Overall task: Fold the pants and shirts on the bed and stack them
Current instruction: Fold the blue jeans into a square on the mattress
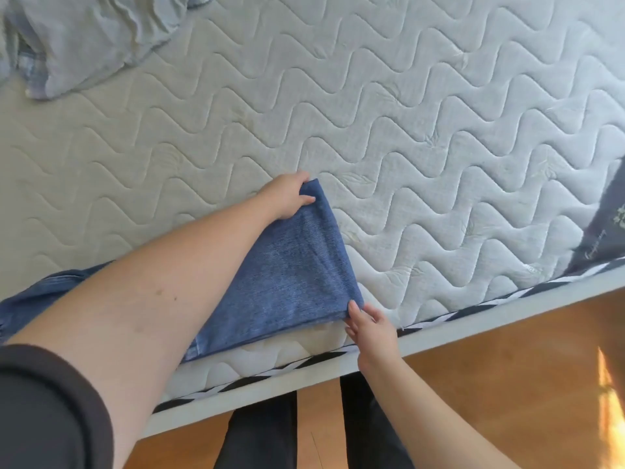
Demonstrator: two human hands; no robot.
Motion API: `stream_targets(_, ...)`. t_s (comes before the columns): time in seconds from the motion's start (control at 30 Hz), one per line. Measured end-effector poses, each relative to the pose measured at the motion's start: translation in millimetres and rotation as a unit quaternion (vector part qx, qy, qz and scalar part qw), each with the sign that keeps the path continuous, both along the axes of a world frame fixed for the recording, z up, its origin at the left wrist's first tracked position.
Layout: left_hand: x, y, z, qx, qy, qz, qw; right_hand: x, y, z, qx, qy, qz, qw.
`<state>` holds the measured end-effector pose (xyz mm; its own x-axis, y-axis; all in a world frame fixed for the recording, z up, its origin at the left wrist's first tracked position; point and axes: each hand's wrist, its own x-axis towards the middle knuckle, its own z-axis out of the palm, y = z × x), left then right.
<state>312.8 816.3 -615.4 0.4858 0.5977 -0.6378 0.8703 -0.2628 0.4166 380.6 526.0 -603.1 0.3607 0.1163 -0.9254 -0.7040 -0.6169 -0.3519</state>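
My left hand point(287, 197) pinches the far corner of the blue jeans point(284, 282) at frame centre; my right hand point(370, 328) pinches the near corner, lower right of centre (both hands closed on denim, well apart). The jeans lie along the near edge of the quilted mattress point(406, 113), running off toward the lower left under my forearm. A crumpled pale grey garment point(91, 38) sits at upper left. Wooden floor point(507, 384) fills the lower right.

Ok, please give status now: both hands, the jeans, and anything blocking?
Left hand grips far corner of jeans. Right hand pinches near corner at mattress edge. Grey clothes lie apart, far left. Nothing blocking.
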Motion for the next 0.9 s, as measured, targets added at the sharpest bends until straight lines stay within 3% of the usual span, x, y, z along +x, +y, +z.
stream_targets(0.1,3.3,-5.3,-3.8,-0.003,-0.007,0.013,1.0,11.2,5.6,-0.8,-0.064,-0.125,0.219,0.966)
stream_targets(0.17,7.8,-3.2,-3.6,-0.02,-0.006,-0.001,1.0,17.0,10.1,-1.9,-0.046,-0.195,0.301,0.932)
stream_targets(0.27,15.9,1.9,-3.5,-0.022,0.0,-0.05,0.999,23.3,24.0,-5.2,0.043,-0.196,0.367,0.908)
stream_targets(0.33,18.3,3.3,-3.3,-0.02,-0.019,-0.057,0.998,26.8,31.8,-8.0,0.029,-0.194,0.427,0.883)
stream_targets(0.47,16.8,-4.6,-5.0,0.016,-0.043,-0.032,0.998,33.8,34.3,-10.5,-0.023,-0.207,0.467,0.859)
stream_targets(0.6,14.1,-23.6,-4.1,0.135,-0.031,-0.059,0.989,30.9,40.2,-0.6,-0.056,-0.249,0.508,0.822)
stream_targets(0.73,-24.0,-42.6,8.3,0.193,-0.1,0.027,0.976,20.4,50.8,16.7,0.02,-0.395,0.501,0.77)
stream_targets(0.9,-118.4,-77.9,26.7,0.217,-0.104,0.171,0.955,-14.0,81.6,25.8,0.129,-0.395,0.538,0.733)
